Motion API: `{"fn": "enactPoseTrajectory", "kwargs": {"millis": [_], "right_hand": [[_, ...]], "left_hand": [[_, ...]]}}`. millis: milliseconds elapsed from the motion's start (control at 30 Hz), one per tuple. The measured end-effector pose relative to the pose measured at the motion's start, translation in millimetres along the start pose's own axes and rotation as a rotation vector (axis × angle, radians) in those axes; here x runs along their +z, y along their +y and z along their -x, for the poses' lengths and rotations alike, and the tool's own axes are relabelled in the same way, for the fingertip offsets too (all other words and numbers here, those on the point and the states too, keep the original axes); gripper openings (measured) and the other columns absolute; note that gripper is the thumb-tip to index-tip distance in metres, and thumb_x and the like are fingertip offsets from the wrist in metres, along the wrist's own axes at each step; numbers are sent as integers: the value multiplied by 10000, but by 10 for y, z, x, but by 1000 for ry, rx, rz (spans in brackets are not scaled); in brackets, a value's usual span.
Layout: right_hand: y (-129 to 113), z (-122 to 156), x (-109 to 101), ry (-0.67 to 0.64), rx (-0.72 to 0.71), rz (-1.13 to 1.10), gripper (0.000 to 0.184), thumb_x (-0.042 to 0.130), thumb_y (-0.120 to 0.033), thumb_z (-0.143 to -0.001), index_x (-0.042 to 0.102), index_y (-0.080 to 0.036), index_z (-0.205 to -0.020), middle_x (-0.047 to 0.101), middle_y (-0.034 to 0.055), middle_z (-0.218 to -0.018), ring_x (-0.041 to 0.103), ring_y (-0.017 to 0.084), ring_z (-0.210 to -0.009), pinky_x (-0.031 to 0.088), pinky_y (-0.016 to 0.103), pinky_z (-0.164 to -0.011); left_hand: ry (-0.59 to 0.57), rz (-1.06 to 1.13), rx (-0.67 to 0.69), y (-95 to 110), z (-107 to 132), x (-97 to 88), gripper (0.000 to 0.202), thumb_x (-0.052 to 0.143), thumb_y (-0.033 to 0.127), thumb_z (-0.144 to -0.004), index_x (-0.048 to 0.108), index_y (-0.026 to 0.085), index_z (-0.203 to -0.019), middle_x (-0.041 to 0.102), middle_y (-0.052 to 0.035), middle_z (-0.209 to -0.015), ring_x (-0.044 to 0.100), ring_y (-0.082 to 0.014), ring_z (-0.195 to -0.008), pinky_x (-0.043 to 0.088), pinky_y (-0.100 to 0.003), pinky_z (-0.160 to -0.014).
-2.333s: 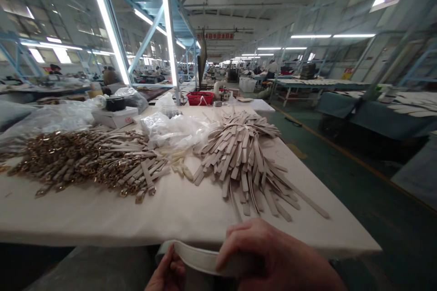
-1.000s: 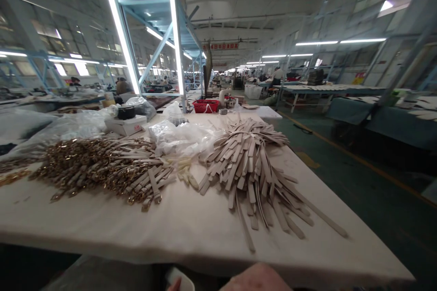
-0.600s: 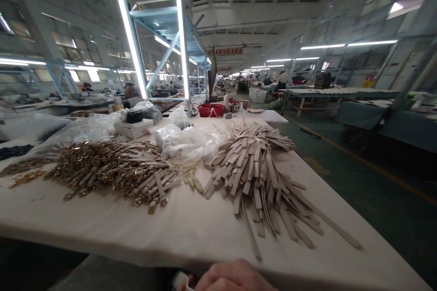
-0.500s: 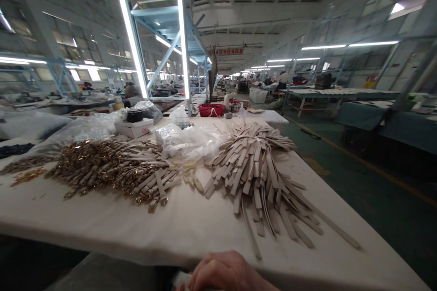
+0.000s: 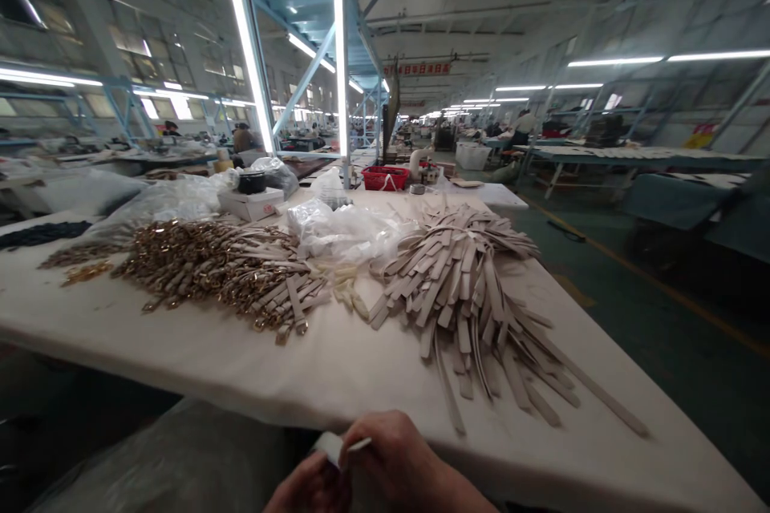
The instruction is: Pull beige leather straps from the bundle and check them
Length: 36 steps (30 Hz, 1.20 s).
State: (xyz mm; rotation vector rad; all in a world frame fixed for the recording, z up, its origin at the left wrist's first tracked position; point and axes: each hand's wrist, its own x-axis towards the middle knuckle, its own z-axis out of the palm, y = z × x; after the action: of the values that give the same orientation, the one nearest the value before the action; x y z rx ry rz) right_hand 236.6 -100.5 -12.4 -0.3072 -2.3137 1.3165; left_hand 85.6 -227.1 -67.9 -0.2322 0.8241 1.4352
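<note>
Both hands are low at the near edge of the white table (image 5: 337,369). My right hand (image 5: 403,461) is closed in a pinch on the end of a cream strap (image 5: 332,446). My left hand (image 5: 310,487) is closed on the same strap from below. Only a short folded end of the strap shows between them. On the table beyond lies a fanned pile of beige straps (image 5: 469,288). A heap of straps with gold buckles (image 5: 222,272) lies to its left.
Crumpled clear plastic bags (image 5: 346,228) sit behind the piles, with a white box (image 5: 253,203), a black pot and a red basket (image 5: 385,177) farther back. A grey bag (image 5: 180,457) lies below the table edge. A green-floored aisle (image 5: 638,313) runs on the right; people work at distant tables.
The view swung up and back down, so my hands left the picture and returned. Both hands have come together on a short folded end of the strap, where earlier it ran long between them.
</note>
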Motion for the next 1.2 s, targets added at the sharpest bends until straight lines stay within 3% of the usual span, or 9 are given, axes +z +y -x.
{"fn": "enactPoseTrajectory", "kwargs": {"millis": [100,233,433,533,667,833,933,1033,1200], "right_hand": [[-232,110,-265,-108,60,-103,313,503,-336,-963,741,-168,-846,744,52,-838,678,164,-768,523,237,-757],[-420,359,-586,-227,219,-219,264,536,-323,-956,712,-160,-846,719,42,-820,656,152,-762,507,223,-732],[-369,457,-497,-277,395,-358,191,624,-290,-874,725,-154,-785,657,10,-746,587,131,-702,459,202,-638],[-308,273,-355,-274,297,-455,225,645,-324,-876,753,-137,-811,684,34,-788,607,149,-748,474,233,-697],[-229,-68,-320,-103,218,-606,338,692,-427,-873,731,-152,-1066,686,97,-1133,617,160,-863,480,274,-790],[-205,-419,-444,4,235,-736,378,794,-503,-755,759,-157,-905,574,109,-1396,629,206,-992,469,351,-933],[-227,-525,-482,57,213,-743,360,784,-499,-770,776,-174,-926,646,105,-1318,625,247,-1079,446,399,-1001],[-237,-567,-451,138,175,-725,348,759,-480,-807,782,-172,-968,736,106,-1144,622,260,-1125,429,407,-1034],[-265,-600,-339,138,208,-707,381,748,-501,-797,769,-154,-955,760,87,-1001,665,190,-776,521,319,-724]], "left_hand": [[40,185,106,256,61,-26,255,675,156,-827,686,43,-1056,750,-175,-985,735,-261,-901,610,-331,-815],[275,310,431,845,347,-196,284,413,132,-968,638,59,-1125,760,-134,-860,746,-193,-745,620,-234,-635],[476,289,940,1454,776,-45,273,390,118,-966,660,156,-968,693,8,-677,630,-96,-501,546,-163,-477],[337,-44,1011,1270,691,165,203,646,197,-835,675,165,-1033,700,-14,-697,585,-113,-495,460,-160,-404],[57,-487,647,713,426,324,498,839,401,-676,679,126,-1059,703,-70,-726,570,-140,-506,424,-206,-425],[-180,-771,316,248,294,442,464,759,548,-753,706,128,-942,642,-50,-617,528,-132,-496,370,-220,-469],[-262,-926,230,189,317,523,387,694,522,-829,710,136,-822,611,-36,-597,489,-128,-524,382,-230,-511],[-279,-927,268,233,346,596,466,615,574,-867,727,141,-999,694,-84,-810,588,-188,-682,470,-271,-635],[-268,-851,421,336,318,765,604,648,602,-828,604,174,-1253,710,-97,-944,644,-226,-778,495,-294,-691]]}}
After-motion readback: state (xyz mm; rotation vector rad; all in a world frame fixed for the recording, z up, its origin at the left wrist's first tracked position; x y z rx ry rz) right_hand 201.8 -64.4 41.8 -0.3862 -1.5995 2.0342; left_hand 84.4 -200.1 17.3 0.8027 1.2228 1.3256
